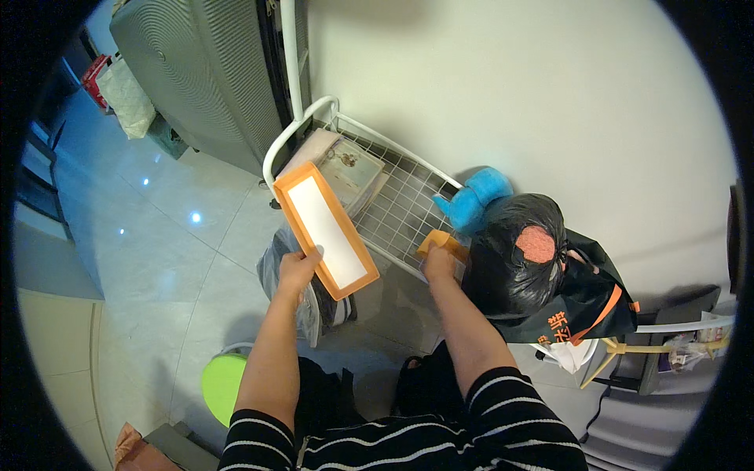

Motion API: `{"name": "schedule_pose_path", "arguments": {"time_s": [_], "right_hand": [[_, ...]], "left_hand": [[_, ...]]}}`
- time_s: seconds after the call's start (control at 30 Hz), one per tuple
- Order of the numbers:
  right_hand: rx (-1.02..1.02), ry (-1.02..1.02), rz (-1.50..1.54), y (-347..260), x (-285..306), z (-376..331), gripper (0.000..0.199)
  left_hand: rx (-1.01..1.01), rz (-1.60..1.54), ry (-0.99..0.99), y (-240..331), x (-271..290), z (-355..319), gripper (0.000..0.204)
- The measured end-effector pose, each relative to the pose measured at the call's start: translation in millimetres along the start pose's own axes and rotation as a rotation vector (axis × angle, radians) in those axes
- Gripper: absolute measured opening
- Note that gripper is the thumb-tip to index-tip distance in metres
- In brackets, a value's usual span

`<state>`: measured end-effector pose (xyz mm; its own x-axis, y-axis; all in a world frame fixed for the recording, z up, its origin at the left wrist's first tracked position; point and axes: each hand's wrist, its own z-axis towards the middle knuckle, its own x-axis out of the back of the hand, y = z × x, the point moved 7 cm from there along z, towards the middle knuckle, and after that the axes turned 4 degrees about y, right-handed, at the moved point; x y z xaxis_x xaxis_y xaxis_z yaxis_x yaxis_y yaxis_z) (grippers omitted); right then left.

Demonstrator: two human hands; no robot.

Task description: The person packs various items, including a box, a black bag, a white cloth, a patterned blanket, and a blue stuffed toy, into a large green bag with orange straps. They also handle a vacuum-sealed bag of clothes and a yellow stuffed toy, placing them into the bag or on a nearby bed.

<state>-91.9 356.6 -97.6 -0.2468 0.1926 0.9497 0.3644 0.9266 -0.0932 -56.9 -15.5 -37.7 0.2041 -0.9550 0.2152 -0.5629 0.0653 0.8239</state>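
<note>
My left hand (297, 271) grips the lower left edge of a long rectangular orange tray (369, 279) with a white bottom. The tray is tilted over the left end of a white wire rack (397, 200), its thumb-side edge under my thumb. At the rack's right end my right hand (440, 261) is closed around a small orange-yellow object (437, 237), whose kind is partly hidden by my fingers. A blue plush toy (481, 196) sits just beyond that hand. Left of the wire mesh lies a clear-lidded flat box (351, 171) on the rack.
A black plastic bag (510, 255) and a dark bag with an orange strap (601, 314) crowd the right. A grey ribbed suitcase (208, 74) stands behind at left. Below the tray are clear plastic-wrapped things (310, 322); a green stool (222, 385) stands lower left.
</note>
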Motion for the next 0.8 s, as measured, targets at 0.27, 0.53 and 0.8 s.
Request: {"name": "schedule_pose_path", "arguments": {"time_s": [0.27,0.53,0.8], "right_hand": [[0.065,0.436,0.328,6,113,-13,0.030],[0.225,0.321,1.056,38,217,-48,0.035],[0.691,0.298,0.792,-67,254,-109,0.039]], "left_hand": [[-0.100,0.124,-0.088,23,-9,3,0.043],[-0.085,0.096,-0.179,1,-15,-5,0.047],[-0.052,0.181,-0.224,-2,-21,3,0.058]]}}
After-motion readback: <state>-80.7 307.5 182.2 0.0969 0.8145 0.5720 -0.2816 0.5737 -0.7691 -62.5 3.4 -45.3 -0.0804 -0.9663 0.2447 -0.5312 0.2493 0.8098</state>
